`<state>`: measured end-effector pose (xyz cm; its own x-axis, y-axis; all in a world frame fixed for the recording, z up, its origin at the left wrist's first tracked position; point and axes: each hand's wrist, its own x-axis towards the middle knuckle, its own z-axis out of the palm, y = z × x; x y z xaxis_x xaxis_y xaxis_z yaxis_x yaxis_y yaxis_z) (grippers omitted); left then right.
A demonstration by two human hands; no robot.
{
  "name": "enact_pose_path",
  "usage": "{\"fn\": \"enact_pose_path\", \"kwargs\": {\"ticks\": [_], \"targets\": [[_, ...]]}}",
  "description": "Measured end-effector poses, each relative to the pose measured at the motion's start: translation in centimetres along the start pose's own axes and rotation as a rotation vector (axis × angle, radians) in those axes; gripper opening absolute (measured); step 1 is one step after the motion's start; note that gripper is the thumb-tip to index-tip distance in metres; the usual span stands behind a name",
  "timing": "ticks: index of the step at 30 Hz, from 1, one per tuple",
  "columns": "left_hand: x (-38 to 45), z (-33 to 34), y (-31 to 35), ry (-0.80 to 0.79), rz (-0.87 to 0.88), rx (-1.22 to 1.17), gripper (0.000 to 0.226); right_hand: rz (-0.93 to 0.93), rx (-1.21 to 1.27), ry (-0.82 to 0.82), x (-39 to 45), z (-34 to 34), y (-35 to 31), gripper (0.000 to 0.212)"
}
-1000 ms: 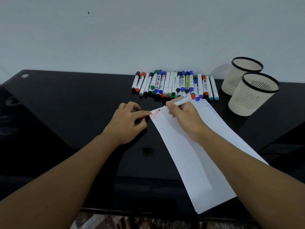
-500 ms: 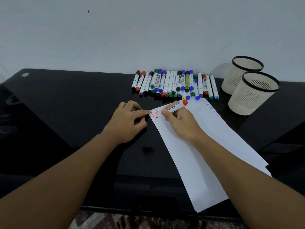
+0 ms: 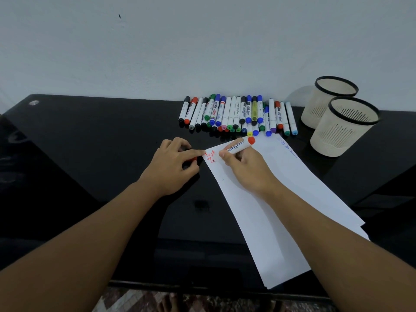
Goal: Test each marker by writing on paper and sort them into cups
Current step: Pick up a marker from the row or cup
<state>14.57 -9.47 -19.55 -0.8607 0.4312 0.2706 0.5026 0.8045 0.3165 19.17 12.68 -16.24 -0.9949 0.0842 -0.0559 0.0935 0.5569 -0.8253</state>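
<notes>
So our right hand (image 3: 245, 167) has its fingers curled around a red-ended marker (image 3: 239, 145), tip down at the top left corner of the paper (image 3: 281, 199), right next to some red scribbles (image 3: 210, 156). The marker slants up and to the right, with its red end pointing toward the row of markers. Our left hand (image 3: 171, 164) sits just off the paper's left edge, index finger stretched out and pressing on the corner, while the other fingers curl around a small red cap (image 3: 193, 159), only partly visible.

The paper is long and white, lying at an angle on the black table (image 3: 90, 154), and it looks like a second sheet peeks out underneath at the lower right. There are faint blue marks (image 3: 287, 149) near its top right edge.

Further back, a row of markers (image 3: 238, 114) lies side by side against the wall (image 3: 202, 41), in black, red, green, blue, purple and yellow. To the right of them stand two cream cups with black rims, the near cup (image 3: 342, 129) in front of the far cup (image 3: 326, 97), touching or nearly so.
</notes>
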Motion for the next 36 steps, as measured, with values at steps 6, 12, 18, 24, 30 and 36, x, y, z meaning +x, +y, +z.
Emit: {"fn": "enact_pose_path", "kwargs": {"ticks": [6, 12, 18, 24, 30, 36], "targets": [[0.01, 0.00, 0.01, 0.004, 0.002, -0.004, 0.049, 0.021, 0.004, 0.031, -0.06, -0.04, -0.20, 0.037], [0.01, -0.06, 0.03, -0.003, -0.004, -0.007, 0.050, 0.006, 0.033, 0.013, -0.12, -0.10, -0.20, 0.027], [0.03, 0.13, -0.11, 0.007, 0.000, -0.003, 0.049, -0.017, 0.003, -0.007, -0.01, -0.07, -0.04, 0.039], [0.02, 0.02, -0.01, 0.005, 0.001, -0.014, 0.049, 0.000, -0.021, 0.032, 0.22, 0.06, 0.06, 0.047], [-0.02, -0.11, 0.14, -0.001, -0.011, -0.020, 0.051, -0.034, -0.005, 0.006, -0.18, -0.20, 0.03, 0.038], [0.05, 0.09, -0.09, 0.002, 0.006, -0.010, 0.049, -0.018, -0.011, 0.046, 0.15, -0.05, 0.20, 0.030]]}}
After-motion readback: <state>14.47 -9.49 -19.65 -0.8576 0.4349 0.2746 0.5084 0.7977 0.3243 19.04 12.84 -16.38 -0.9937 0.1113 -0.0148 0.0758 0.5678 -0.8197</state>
